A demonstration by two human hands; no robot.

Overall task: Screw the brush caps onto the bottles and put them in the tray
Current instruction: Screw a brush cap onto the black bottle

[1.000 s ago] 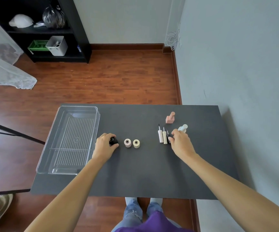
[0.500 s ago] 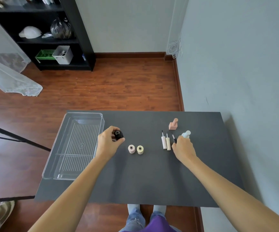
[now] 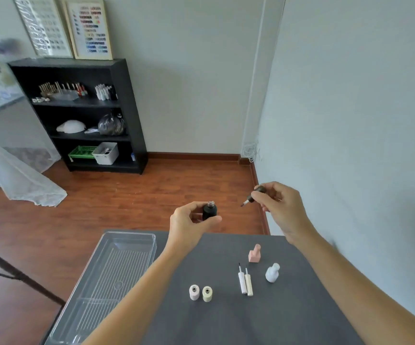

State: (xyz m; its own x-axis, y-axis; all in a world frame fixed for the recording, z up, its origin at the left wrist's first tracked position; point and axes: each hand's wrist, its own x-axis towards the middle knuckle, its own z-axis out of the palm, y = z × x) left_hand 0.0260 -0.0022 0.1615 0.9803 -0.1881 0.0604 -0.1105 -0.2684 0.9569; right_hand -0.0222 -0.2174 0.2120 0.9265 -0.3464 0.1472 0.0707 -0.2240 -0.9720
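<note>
A dark grey bench [image 3: 288, 319] is filling the lower part of the view, set against a pale wall on its right. A black shelf unit [image 3: 126, 108] is standing on the wooden floor at the far wall. Along the bench's left edge a clear plastic tray [image 3: 149, 241] is lying, its ribbed floor showing through. The person's two forearms are reaching forward above the bench. The left hand [image 3: 189, 220] is gripping a black bottle [image 3: 210, 212] between curled fingers and thumb, holding it upright in the air with its threaded neck bare. The right hand [image 3: 282, 207] is pinching a dark brush cap [image 3: 253, 196] at the fingertips, the bristle end pointing down and left toward the bottle neck, the two parts near but apart. On the bench, a pink capped bottle [image 3: 254, 254] is standing upright and a white capped bottle [image 3: 272, 272] is leaning just beside it. Two brush caps, one white [image 3: 242, 281] and one cream [image 3: 249, 283], are lying side by side, touching. Nearer the tray, a pink open bottle [image 3: 194, 292] and a yellow open bottle [image 3: 207, 293] are sitting just beside each other.
</note>
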